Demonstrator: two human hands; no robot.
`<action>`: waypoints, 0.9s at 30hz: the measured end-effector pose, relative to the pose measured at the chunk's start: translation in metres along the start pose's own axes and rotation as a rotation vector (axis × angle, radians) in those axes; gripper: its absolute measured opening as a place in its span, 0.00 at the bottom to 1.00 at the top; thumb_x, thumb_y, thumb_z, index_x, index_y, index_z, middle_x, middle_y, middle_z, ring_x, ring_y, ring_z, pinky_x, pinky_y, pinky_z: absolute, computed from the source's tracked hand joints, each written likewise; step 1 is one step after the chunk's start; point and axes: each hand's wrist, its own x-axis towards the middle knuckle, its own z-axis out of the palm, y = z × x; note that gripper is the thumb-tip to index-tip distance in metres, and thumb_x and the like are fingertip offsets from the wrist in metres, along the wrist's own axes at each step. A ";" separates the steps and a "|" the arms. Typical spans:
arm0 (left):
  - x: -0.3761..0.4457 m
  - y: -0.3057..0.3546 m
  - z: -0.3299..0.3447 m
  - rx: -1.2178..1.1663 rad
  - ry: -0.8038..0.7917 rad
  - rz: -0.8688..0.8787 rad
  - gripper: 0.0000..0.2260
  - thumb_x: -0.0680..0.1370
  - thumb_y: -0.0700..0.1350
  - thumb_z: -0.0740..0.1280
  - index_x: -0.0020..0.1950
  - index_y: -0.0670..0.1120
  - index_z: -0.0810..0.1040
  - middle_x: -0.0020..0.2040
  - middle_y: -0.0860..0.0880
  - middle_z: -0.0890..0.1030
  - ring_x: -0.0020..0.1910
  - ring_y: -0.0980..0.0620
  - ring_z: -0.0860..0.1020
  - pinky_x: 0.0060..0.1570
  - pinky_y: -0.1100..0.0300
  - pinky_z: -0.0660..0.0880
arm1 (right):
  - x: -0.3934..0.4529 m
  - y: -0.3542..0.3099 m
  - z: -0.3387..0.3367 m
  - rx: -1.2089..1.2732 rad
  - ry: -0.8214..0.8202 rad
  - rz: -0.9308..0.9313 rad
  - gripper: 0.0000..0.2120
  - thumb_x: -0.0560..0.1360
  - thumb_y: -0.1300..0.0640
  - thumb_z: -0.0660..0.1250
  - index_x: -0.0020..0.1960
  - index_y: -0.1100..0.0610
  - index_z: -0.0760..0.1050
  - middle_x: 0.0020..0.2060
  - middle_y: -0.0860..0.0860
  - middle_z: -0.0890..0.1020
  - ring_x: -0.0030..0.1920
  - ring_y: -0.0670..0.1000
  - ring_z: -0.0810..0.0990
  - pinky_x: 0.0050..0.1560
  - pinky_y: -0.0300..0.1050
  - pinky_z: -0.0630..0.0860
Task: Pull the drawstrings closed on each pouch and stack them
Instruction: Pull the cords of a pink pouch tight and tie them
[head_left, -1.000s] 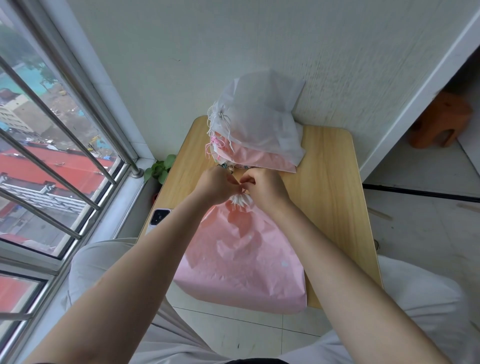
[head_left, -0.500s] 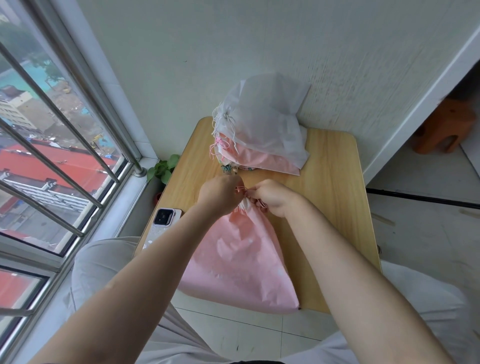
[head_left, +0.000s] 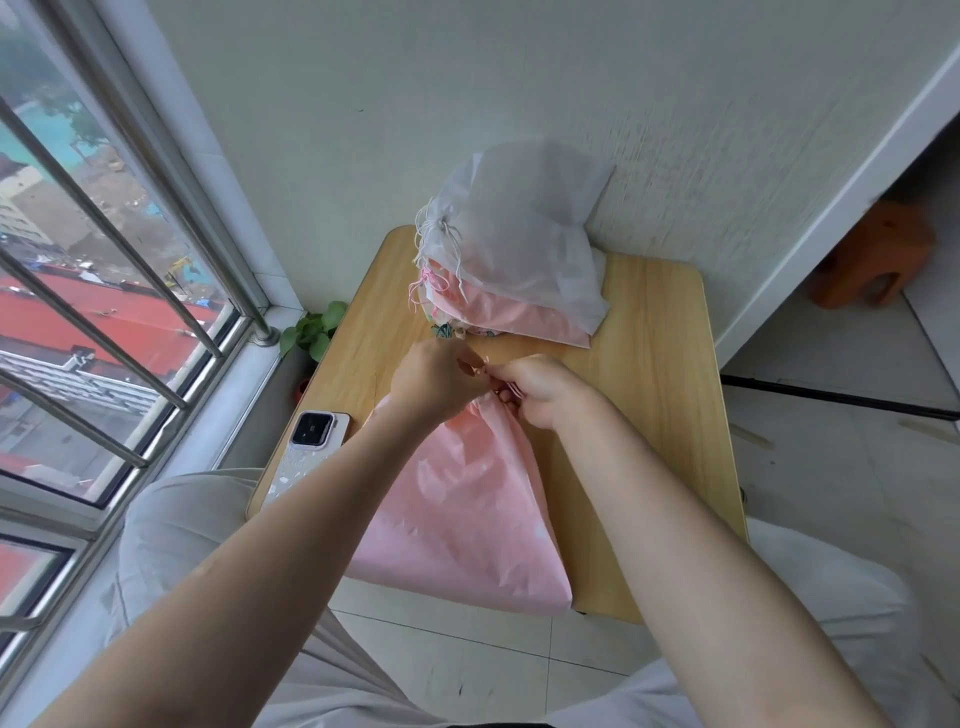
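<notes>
Pink pouch (head_left: 457, 499) neck pinched by left hand (head_left: 434, 382) and right hand (head_left: 540, 389).

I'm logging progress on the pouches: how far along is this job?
Done: a stack of cinched pouches, white on top, at the table's far edge. In hand: left hand and right hand pinch the pink pouch's cords. Left: stacking it.
</notes>
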 end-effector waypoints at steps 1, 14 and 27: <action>0.001 0.001 0.001 0.021 0.013 -0.004 0.06 0.73 0.47 0.72 0.48 0.49 0.85 0.44 0.53 0.84 0.43 0.53 0.80 0.40 0.56 0.80 | 0.000 0.001 -0.001 0.009 -0.002 -0.008 0.12 0.78 0.64 0.67 0.35 0.61 0.76 0.30 0.54 0.74 0.31 0.49 0.69 0.33 0.40 0.67; 0.016 0.016 -0.024 -0.665 -0.421 -0.479 0.08 0.78 0.37 0.64 0.38 0.41 0.73 0.28 0.47 0.70 0.23 0.52 0.67 0.22 0.62 0.67 | -0.006 0.006 -0.008 -0.234 0.101 -0.249 0.05 0.73 0.58 0.74 0.42 0.59 0.81 0.34 0.52 0.81 0.34 0.48 0.77 0.38 0.42 0.75; 0.007 -0.015 -0.033 -0.069 -0.150 -0.437 0.23 0.72 0.60 0.70 0.28 0.48 0.65 0.25 0.51 0.63 0.25 0.51 0.61 0.28 0.61 0.56 | -0.003 -0.001 -0.020 -0.623 0.400 -0.463 0.04 0.74 0.59 0.71 0.43 0.57 0.84 0.39 0.51 0.83 0.42 0.48 0.78 0.44 0.37 0.69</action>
